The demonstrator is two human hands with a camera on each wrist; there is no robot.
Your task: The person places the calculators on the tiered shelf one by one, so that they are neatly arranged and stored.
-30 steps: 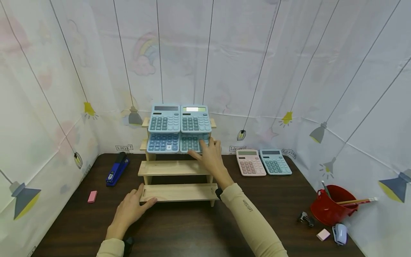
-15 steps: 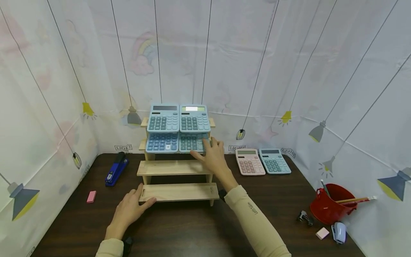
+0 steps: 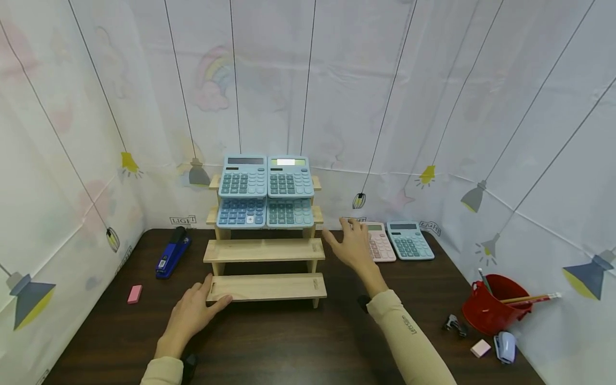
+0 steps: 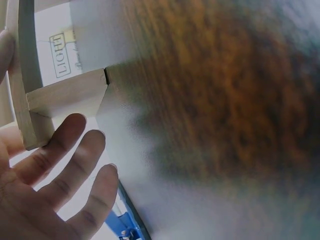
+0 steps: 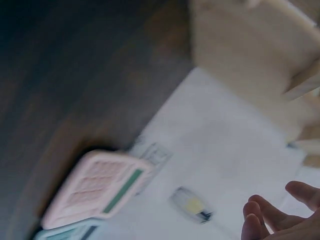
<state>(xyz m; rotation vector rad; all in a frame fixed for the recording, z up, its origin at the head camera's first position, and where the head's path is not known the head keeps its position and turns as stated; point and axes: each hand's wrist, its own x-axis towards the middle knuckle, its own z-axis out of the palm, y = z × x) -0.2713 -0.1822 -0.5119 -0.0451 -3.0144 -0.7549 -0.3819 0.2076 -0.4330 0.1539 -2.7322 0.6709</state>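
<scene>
A tiered wooden rack [image 3: 264,287] stands on the dark table. Two light blue calculators [image 3: 243,176] [image 3: 290,176] lean side by side on its top tier. On the tier below are a deeper blue calculator [image 3: 240,213] and a light blue-green one [image 3: 290,213]. My left hand [image 3: 190,315] touches the rack's front left corner, thumb on the lowest board and the other fingers [image 4: 82,162] loosely spread beside it. Fingers spread and holding nothing, my right hand [image 3: 353,248] is in front of a pink calculator [image 3: 382,243], partly hiding it. Another light blue calculator [image 3: 410,240] lies to its right.
A blue stapler [image 3: 173,254] and a pink eraser [image 3: 135,294] lie left of the rack. At the right are a red bucket [image 3: 493,305] with pencils, a black clip [image 3: 454,325], a pale eraser [image 3: 480,348] and a small light stapler [image 3: 505,347]. A printed curtain [image 3: 274,80] hangs behind the table.
My right hand has left the blue-green calculator on the second tier and moved right, to the pink calculator. The left hand has stayed at the rack's corner.
</scene>
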